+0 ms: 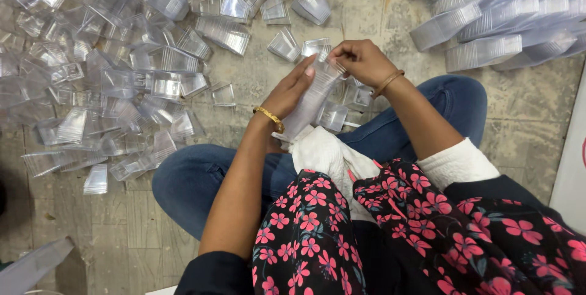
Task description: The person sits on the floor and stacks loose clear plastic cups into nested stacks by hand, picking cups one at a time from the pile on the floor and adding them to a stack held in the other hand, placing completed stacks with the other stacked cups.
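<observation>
Above the lap, left hand (287, 93) cupping nested clear cups (311, 96), right hand (360, 60) pinching their top

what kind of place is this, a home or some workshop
Probably a small packing or sorting workshop. Loose clear plastic cups cover the bare floor, nested stacks lie at top right, and the left hand and right hand hold another stack.

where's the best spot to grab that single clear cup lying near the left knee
Probably by its two slanted side walls, coming from straight above. The loose clear cup lies apart from the pile on the floor, narrower end away from the person, so nothing crowds a pinch across its width. Both hands are occupied.
</observation>
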Demonstrator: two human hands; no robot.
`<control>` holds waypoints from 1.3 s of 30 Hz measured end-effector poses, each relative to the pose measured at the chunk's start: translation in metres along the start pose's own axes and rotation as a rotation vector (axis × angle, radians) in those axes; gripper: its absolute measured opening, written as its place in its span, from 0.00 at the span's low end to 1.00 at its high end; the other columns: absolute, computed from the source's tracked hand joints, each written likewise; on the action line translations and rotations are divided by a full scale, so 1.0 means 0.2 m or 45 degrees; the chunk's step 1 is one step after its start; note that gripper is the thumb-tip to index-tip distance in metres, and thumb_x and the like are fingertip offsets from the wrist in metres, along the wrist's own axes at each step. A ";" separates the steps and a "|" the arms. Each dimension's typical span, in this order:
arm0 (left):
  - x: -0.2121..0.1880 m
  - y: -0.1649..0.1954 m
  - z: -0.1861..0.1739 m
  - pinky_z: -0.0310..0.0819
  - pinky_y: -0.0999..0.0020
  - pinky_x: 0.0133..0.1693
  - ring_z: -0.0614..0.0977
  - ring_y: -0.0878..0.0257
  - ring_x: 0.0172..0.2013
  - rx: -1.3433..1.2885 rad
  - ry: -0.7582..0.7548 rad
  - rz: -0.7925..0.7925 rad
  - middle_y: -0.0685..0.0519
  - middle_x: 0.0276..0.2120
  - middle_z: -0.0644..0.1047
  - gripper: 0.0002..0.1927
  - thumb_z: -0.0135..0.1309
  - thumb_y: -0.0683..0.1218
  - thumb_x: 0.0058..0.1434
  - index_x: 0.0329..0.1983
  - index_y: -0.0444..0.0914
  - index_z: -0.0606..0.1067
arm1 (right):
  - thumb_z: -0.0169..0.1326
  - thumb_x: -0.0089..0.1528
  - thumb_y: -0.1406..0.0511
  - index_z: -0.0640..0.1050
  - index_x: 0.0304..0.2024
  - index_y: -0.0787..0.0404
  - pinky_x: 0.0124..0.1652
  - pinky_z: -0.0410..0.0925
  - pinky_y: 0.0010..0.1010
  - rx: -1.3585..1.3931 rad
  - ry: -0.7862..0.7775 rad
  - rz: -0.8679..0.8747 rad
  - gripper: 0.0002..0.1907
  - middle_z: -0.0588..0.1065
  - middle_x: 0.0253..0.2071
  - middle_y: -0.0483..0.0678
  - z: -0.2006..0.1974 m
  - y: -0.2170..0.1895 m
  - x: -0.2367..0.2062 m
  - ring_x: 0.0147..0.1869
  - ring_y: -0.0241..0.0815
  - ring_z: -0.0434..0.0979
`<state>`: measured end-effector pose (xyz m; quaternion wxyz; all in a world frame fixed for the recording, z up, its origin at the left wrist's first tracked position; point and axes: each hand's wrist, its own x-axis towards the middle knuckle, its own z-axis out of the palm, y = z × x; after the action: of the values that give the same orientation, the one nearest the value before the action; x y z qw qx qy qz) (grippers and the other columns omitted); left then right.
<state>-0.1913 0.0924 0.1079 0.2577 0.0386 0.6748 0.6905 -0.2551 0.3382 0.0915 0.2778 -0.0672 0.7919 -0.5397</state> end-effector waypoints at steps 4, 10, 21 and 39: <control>-0.01 0.01 0.00 0.49 0.64 0.71 0.60 0.57 0.74 -0.016 -0.071 0.076 0.48 0.74 0.63 0.32 0.40 0.62 0.73 0.76 0.44 0.60 | 0.52 0.68 0.62 0.81 0.48 0.63 0.35 0.74 0.24 0.219 -0.083 0.110 0.12 0.79 0.33 0.42 0.04 -0.04 -0.08 0.32 0.30 0.77; -0.04 0.05 0.01 0.66 0.61 0.61 0.72 0.58 0.61 -0.456 -0.036 -0.081 0.49 0.63 0.71 0.29 0.36 0.65 0.73 0.67 0.46 0.68 | 0.59 0.60 0.67 0.83 0.44 0.61 0.41 0.74 0.38 -0.718 0.358 -0.240 0.10 0.82 0.39 0.54 0.12 0.03 -0.17 0.36 0.49 0.83; -0.17 0.05 0.02 0.76 0.61 0.55 0.79 0.56 0.55 -0.927 -0.013 -0.380 0.48 0.61 0.75 0.32 0.43 0.66 0.71 0.69 0.43 0.69 | 0.63 0.60 0.67 0.77 0.40 0.64 0.41 0.74 0.31 -0.510 0.710 -0.490 0.09 0.82 0.36 0.50 0.01 -0.16 -0.22 0.39 0.41 0.84; -0.42 0.10 0.24 0.58 0.64 0.68 0.66 0.57 0.70 -0.353 -0.070 0.086 0.48 0.71 0.67 0.35 0.41 0.67 0.73 0.74 0.41 0.64 | 0.45 0.76 0.60 0.79 0.51 0.64 0.33 0.64 0.21 0.140 0.153 -0.375 0.16 0.78 0.45 0.43 0.20 -0.24 -0.64 0.34 0.27 0.68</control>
<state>-0.1045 0.1032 0.1566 0.2557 0.0441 0.5639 0.7840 -0.1362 0.3380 0.1708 0.1511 -0.1347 0.7579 -0.6202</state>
